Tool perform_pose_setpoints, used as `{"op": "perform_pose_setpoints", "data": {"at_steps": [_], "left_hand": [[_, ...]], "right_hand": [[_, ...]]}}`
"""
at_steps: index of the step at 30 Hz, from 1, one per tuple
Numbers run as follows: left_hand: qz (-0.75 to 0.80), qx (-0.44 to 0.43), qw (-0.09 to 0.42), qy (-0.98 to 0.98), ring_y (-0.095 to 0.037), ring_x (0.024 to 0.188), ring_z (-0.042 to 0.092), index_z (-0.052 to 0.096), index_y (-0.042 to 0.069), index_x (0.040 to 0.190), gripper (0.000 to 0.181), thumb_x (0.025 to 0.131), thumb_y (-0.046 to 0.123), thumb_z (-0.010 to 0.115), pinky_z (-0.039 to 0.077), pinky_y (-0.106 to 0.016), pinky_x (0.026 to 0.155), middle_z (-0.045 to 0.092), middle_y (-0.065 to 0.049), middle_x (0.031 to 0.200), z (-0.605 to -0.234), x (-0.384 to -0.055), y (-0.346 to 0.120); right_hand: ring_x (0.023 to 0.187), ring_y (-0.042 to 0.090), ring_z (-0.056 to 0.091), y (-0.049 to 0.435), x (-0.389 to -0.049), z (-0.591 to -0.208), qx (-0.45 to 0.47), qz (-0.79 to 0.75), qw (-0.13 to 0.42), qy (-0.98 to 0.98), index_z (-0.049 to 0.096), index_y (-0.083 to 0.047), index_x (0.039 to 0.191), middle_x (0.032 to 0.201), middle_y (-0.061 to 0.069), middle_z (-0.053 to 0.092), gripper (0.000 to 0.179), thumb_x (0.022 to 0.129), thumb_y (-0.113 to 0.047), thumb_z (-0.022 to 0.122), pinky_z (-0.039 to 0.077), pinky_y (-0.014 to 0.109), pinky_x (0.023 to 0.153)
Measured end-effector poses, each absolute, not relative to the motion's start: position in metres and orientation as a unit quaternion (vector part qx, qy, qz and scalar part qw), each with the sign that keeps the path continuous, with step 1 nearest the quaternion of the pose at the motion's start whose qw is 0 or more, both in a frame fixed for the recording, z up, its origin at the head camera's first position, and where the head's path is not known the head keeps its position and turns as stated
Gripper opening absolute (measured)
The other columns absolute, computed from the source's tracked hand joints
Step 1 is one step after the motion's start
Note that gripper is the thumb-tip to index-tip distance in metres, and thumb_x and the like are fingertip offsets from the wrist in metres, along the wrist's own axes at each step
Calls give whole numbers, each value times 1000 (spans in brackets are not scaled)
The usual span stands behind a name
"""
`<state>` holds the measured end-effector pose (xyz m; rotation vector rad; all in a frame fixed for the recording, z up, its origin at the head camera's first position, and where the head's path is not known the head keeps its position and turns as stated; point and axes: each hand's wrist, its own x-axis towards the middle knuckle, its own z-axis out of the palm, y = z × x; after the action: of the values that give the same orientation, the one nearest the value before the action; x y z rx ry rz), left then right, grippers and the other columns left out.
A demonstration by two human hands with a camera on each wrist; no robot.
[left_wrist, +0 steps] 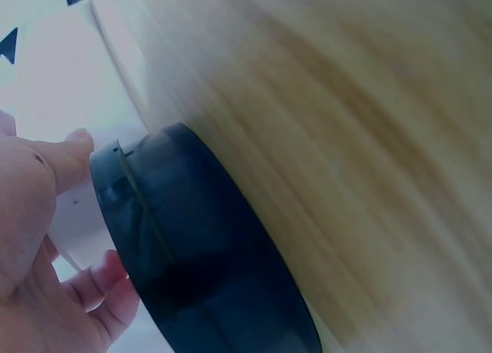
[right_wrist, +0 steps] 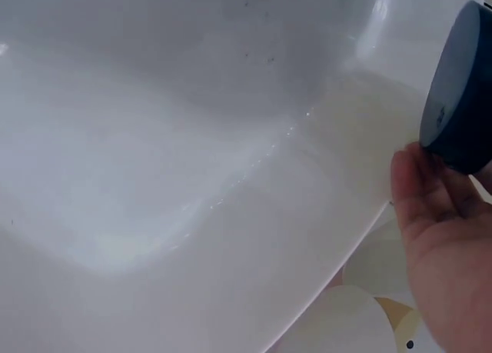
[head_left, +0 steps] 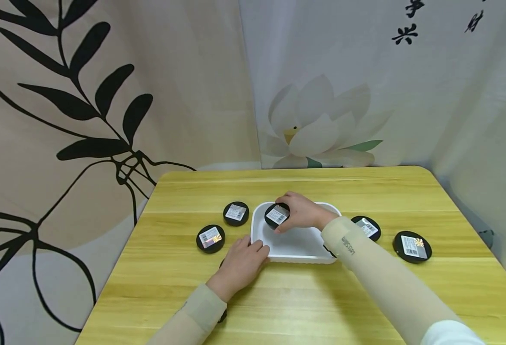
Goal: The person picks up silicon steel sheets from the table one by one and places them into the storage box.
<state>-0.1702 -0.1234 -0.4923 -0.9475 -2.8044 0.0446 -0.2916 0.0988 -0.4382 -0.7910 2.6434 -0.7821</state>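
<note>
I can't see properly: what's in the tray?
A black disc, held by the right hand, is in or over the tray; I can't tell which. A sleeve hides part.

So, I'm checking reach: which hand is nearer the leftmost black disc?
Left. The left hand is just right of that disc, against the tray; the right hand is farther right, over the tray.

left sleeve [head_left: 188, 318]: beige | right sleeve [head_left: 390, 285]: beige, dark cuff lettering [head_left: 348, 245] | white fabric [head_left: 453, 334] toward elbow

The right sleeve [head_left: 384, 275] partly hides a labelled black disc [head_left: 368, 227]
</note>
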Motion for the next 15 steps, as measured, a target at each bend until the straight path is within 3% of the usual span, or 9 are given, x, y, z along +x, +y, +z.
{"op": "perform_pose_setpoints", "data": {"at_steps": [15], "left_hand": [[11,-324,101,-941,-18,80,40,58,21,100,20,102,41,57,38,-28,70,60,7,95,-494,-172,-124]], "right_hand": [[102,19,56,86,-294,-444,-284,-242,142,917,56,0,141,119,9,58,92,68,-43,93,49,36,92]]}}
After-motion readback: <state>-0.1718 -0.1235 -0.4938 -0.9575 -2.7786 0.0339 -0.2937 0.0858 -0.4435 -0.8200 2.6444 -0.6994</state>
